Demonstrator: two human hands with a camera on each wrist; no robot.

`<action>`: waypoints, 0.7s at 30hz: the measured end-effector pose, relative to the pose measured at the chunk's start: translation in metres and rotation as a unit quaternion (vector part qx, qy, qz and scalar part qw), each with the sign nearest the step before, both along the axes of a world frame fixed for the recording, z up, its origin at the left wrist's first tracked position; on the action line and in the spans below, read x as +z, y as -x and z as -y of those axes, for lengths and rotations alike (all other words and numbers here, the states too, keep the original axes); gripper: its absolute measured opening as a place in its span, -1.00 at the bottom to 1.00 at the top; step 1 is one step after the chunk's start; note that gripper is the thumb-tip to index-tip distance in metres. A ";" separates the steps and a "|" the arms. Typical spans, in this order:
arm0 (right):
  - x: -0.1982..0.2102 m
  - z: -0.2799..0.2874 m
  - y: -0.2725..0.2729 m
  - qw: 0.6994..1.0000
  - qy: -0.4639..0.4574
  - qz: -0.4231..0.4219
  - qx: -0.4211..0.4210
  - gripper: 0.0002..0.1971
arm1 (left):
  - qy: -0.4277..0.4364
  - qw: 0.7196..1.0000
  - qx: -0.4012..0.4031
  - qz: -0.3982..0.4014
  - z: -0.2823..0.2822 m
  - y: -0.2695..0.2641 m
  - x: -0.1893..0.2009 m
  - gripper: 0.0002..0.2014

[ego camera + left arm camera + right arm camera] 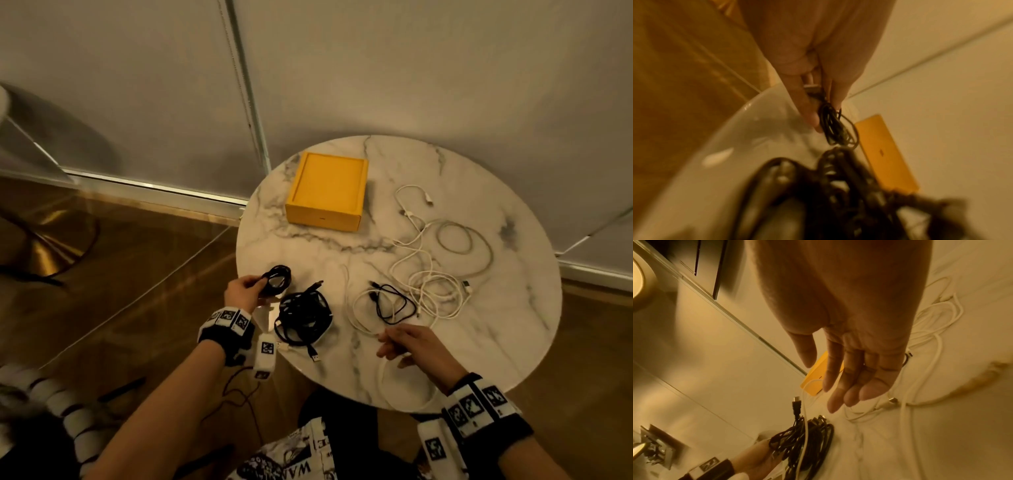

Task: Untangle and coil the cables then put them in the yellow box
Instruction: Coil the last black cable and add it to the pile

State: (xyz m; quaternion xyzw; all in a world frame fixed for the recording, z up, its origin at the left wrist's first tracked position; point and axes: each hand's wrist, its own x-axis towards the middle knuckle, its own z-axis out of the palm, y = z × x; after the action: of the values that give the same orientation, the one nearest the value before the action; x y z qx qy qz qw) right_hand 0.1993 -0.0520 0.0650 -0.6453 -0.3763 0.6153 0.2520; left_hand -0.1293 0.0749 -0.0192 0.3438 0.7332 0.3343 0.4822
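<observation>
The yellow box (327,192) (885,154) (813,381) stands closed at the back left of the round marble table (513,308). My left hand (260,284) (826,113) pinches a small coiled black cable (275,279) (836,129) just above the table's left edge. Beside it on the table lies a bigger black cable bundle (305,317) (809,439). My right hand (387,346) (822,382) hovers with straight, relaxed fingers over a loose white cable (363,325) (805,418) near the front edge. A thin black cable (390,299) and a tangle of white cables (435,274) lie to the right.
The table stands close to a pale wall (411,68) with a vertical metal strip. Wooden floor (137,274) surrounds it, and a gold chair base (44,253) sits at the far left. My patterned lap (291,455) is below the table's front edge.
</observation>
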 end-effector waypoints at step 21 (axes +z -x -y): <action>-0.045 -0.037 -0.030 0.947 -0.072 0.287 0.126 -0.63 | -0.221 0.953 -0.198 -0.068 0.021 -0.079 0.095 -0.69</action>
State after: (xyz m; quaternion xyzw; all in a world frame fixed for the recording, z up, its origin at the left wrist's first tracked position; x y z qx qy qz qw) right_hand 0.2293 -0.0151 0.0196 -0.7220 -0.5543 0.4020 0.0995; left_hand -0.0507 0.0539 0.0757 0.6018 0.5894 0.3616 0.3997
